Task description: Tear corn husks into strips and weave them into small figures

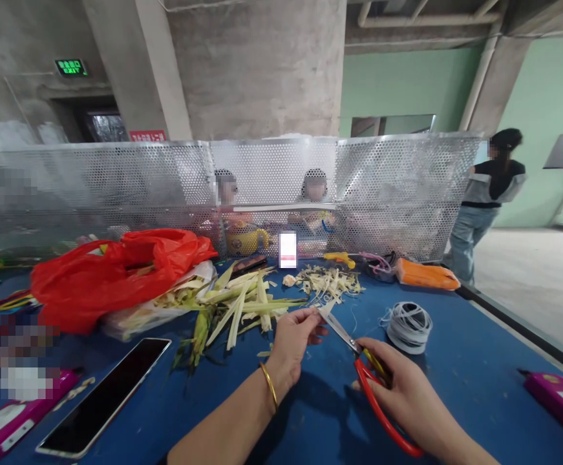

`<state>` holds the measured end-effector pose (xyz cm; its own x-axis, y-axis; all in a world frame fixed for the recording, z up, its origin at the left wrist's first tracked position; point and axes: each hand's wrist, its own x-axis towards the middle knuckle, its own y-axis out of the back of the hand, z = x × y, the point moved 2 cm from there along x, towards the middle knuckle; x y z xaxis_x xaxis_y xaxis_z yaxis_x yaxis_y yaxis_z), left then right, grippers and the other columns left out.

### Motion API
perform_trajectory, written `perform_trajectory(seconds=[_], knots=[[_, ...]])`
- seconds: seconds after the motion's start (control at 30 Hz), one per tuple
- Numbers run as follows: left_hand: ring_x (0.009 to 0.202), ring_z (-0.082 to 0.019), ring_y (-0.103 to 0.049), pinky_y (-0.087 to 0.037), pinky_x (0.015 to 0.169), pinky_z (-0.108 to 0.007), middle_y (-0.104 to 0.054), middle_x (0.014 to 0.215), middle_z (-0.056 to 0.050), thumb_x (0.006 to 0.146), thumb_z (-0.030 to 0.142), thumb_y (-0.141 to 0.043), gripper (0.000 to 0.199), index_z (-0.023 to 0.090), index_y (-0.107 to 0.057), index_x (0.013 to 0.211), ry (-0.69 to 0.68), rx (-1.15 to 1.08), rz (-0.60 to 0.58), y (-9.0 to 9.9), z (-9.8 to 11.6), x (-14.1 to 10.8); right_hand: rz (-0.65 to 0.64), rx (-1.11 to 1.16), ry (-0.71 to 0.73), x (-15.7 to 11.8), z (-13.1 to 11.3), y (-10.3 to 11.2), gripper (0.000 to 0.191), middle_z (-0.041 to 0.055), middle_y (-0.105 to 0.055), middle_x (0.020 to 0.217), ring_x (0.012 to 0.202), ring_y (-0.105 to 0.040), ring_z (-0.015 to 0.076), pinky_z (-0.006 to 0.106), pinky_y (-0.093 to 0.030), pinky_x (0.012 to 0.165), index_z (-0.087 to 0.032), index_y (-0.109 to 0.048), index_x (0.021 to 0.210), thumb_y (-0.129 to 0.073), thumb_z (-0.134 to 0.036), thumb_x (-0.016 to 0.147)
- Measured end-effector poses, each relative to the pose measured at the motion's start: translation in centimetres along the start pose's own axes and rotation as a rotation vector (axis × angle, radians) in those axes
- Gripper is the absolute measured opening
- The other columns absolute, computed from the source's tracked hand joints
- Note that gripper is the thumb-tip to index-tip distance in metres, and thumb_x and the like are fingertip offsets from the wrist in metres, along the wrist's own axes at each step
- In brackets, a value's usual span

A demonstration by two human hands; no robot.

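Scissors held in right grip, blades slanting forward-left to left grip, fingertips pinched, contents unclear.

The right hand grips red-handled scissors, blades pointing at the left hand; corn husks lie left of the scissors, a grey cord coil right.

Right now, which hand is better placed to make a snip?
Likely the right hand: it grips the red-handled scissors, which point toward the pinching left hand.
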<state>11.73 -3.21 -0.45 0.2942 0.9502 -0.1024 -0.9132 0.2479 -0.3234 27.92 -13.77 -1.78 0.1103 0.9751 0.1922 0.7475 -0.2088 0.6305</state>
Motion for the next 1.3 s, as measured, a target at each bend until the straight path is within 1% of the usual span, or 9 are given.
perform_trajectory(seconds=[0.2,0.4,0.73,0.9,0.97,1.07,1.13,1.2,1.3], knots=[[0.056,-0.012,-0.062,-0.045,0.052,-0.021,-0.068,0.066,-0.004,0.064,0.027,-0.071,0.015,0.014,-0.07,0.072,0.021,0.011,0.007,0.0,-0.3,-0.1,-0.013,0.058,-0.016,-0.3,0.1,-0.2,0.048,0.0051,-0.066,0.105,0.093,-0.061,0.0234,0.031,-0.05,0.084,-0.024,-0.059,0.119,-0.066,-0.04,0.075],[0.054,-0.012,-0.062,-0.046,0.052,-0.021,-0.069,0.066,-0.004,0.065,0.021,-0.071,0.01,0.013,-0.07,0.072,0.046,0.001,0.05,-0.1,-0.4,-0.3,-0.011,0.031,-0.014,-0.5,0.2,-0.2,0.048,0.0067,-0.064,0.108,0.1,-0.059,0.0252,0.033,-0.047,0.089,-0.023,-0.06,0.12,-0.066,-0.041,0.076],[0.052,-0.012,-0.062,-0.048,0.05,-0.02,-0.07,0.065,-0.005,0.071,0.014,-0.066,0.005,0.012,-0.07,0.07,0.071,0.019,0.123,-0.2,-0.7,0.0,0.025,-0.12,0.041,-0.6,0.0,-0.1,0.048,0.0051,-0.067,0.094,0.076,-0.062,0.019,0.027,-0.05,0.07,-0.024,-0.061,0.122,-0.06,-0.042,0.078],[0.053,-0.011,-0.062,-0.049,0.051,-0.02,-0.07,0.068,-0.006,0.075,0.015,-0.063,0.008,0.01,-0.069,0.072,0.068,0.03,0.122,-0.4,-0.9,0.3,0.024,-0.145,0.048,-0.8,0.1,0.1,0.045,0.006,-0.068,0.093,0.077,-0.062,0.0207,0.03,-0.049,0.073,-0.025,-0.063,0.119,-0.057,-0.046,0.08],[0.053,-0.011,-0.062,-0.05,0.051,-0.02,-0.069,0.068,-0.007,0.076,0.015,-0.063,0.009,0.009,-0.068,0.073,0.074,0.041,0.119,-0.4,-1.0,0.5,0.006,-0.112,0.044,-0.2,0.2,0.2,0.043,0.0051,-0.068,0.089,0.077,-0.061,0.0211,0.03,-0.049,0.073,-0.024,-0.064,0.115,-0.057,-0.048,0.08],[0.053,-0.011,-0.062,-0.051,0.052,-0.021,-0.068,0.067,-0.007,0.075,0.017,-0.065,0.009,0.009,-0.066,0.072,0.07,0.046,0.127,-0.3,-1.0,0.7,0.015,-0.036,0.006,2.1,0.2,0.7,0.043,0.002,-0.067,0.077,0.073,-0.06,0.0199,0.028,-0.048,0.068,-0.021,-0.067,0.108,-0.062,-0.05,0.076],[0.054,-0.011,-0.063,-0.05,0.052,-0.02,-0.066,0.066,-0.005,0.073,0.018,-0.067,0.009,0.01,-0.065,0.072,0.062,0.044,0.123,-0.2,-1.1,0.6,0.056,0.004,-0.045,4.1,0.0,1.4,0.048,-0.0002,-0.063,0.069,0.063,-0.057,0.0171,0.026,-0.045,0.06,-0.019,-0.066,0.107,-0.065,-0.052,0.073],[0.057,-0.012,-0.064,-0.049,0.051,-0.019,-0.065,0.066,-0.004,0.072,0.019,-0.067,0.009,0.011,-0.064,0.073,0.069,0.041,0.104,-0.1,-1.3,0.2,0.009,0.095,-0.103,5.7,-0.1,2.0,0.051,-0.0014,-0.061,0.065,0.053,-0.051,0.0134,0.025,-0.041,0.051,-0.016,-0.063,0.11,-0.061,-0.053,0.075],[0.061,-0.014,-0.066,-0.048,0.051,-0.019,-0.066,0.069,-0.004,0.073,0.02,-0.065,0.009,0.011,-0.062,0.074,0.096,0.03,0.088,0.1,-1.5,-0.3,-0.027,0.057,-0.121,5.4,-0.2,3.2,0.047,0.0008,-0.064,0.069,0.056,-0.055,0.0151,0.025,-0.042,0.052,-0.017,-0.063,0.11,-0.06,-0.05,0.076]])
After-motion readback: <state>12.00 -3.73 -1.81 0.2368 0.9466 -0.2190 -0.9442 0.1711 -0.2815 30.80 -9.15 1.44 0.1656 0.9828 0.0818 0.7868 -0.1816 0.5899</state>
